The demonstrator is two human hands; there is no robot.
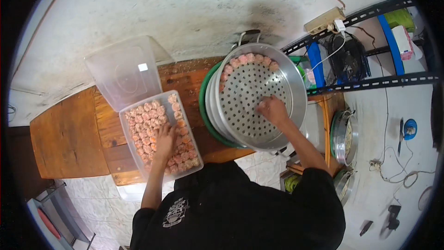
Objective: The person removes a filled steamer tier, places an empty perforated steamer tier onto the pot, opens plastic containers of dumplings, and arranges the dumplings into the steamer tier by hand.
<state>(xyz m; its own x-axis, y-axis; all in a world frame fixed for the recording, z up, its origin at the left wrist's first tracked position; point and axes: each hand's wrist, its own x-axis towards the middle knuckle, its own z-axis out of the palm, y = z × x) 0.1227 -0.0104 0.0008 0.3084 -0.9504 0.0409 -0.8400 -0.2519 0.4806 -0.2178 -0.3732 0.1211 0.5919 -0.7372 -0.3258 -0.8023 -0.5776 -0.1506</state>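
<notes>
My left hand [165, 141] reaches into a clear plastic box [122, 125] packed with shumai-like dumplings [147, 116], several of them topped with orange bits. Its fingers are apart and touch the dumplings; their tips are partly hidden among them. My right hand [273, 110] is over the perforated floor of a round metal steamer tray [242, 111], its fingers curled inward. Whether something small is between those fingers cannot be told. Pinkish dumplings [250, 58] stand in a curved row along the tray's far and left wall.
The tray tops a stack of steamer tiers [212, 111] inside a green basin [202, 93] on a wooden table [69, 139]. A translucent lid [123, 71] leans against the wall behind the box. Black metal shelving [374, 83] with a power strip [324, 21] is at right, above other steamer trays [353, 139].
</notes>
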